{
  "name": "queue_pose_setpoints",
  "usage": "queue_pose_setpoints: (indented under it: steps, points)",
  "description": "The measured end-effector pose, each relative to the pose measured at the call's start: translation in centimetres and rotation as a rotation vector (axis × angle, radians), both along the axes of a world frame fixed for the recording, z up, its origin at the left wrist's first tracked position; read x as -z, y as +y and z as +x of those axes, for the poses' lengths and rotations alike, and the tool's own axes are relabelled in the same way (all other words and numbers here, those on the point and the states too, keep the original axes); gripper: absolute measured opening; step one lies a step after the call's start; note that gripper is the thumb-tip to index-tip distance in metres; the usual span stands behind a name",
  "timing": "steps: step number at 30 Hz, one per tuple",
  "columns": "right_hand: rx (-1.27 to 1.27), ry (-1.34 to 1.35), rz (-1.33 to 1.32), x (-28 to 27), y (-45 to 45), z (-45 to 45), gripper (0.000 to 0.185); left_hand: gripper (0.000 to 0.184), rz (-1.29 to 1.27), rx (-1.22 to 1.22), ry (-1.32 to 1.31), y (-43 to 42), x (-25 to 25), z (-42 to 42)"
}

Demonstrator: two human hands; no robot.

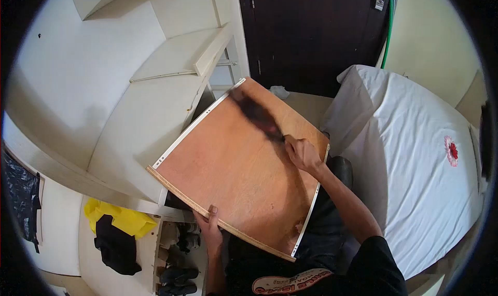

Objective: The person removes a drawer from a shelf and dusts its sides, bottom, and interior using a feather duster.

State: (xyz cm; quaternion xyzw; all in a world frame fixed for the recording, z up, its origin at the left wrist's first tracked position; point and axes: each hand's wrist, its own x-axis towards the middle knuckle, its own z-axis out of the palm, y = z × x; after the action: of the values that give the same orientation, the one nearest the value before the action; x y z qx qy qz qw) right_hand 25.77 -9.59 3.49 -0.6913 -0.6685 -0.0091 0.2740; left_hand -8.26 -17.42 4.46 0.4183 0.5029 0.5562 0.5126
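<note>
A wooden drawer (223, 156) rests tilted over my lap, its flat brown underside up, with white metal slide rails (194, 125) along two sides. My left hand (208, 226) grips the drawer's near left edge, thumb on top and the other fingers hidden beneath. In my right hand (304, 153) is the handle of a dark brush-like tool (255, 113), smeared by motion, over the upper part of the wood. Whether its head touches the surface I cannot tell. A small pale patch (299, 227) shows near the drawer's lower right corner.
A cream built-in shelf unit (150, 109) stands close on the left. Shoes (179, 275) sit in a low rack, beside a yellow cloth (116, 218) and a black cloth (115, 249). A white-sheeted bulky form (399, 177) stands to the right. A dark door (311, 37) is ahead.
</note>
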Motion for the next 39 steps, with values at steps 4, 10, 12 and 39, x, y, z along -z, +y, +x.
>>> queue_pose_setpoints:
  steps: [4, 10, 12, 39]
  points:
    - [-0.025, 0.058, -0.067, -0.5, -1.2, 0.0, 0.017, 0.076, -0.043, -0.048, -0.072, -0.2, 1.0, 0.0]
    - [-0.229, 0.012, -0.028, 0.0, -2.9, -0.7, 0.016, 0.074, -0.062, -0.039, -0.116, 0.1, 1.5, -0.3]
    - [-0.197, 0.009, -0.014, -0.5, -3.1, -0.5, 0.016, 0.073, -0.044, -0.037, -0.111, 0.1, 1.5, -0.4]
    - [0.191, 0.021, -0.039, 1.6, -4.6, 1.2, 0.015, 0.072, 0.005, 0.013, -0.12, 0.3, 1.3, -0.4]
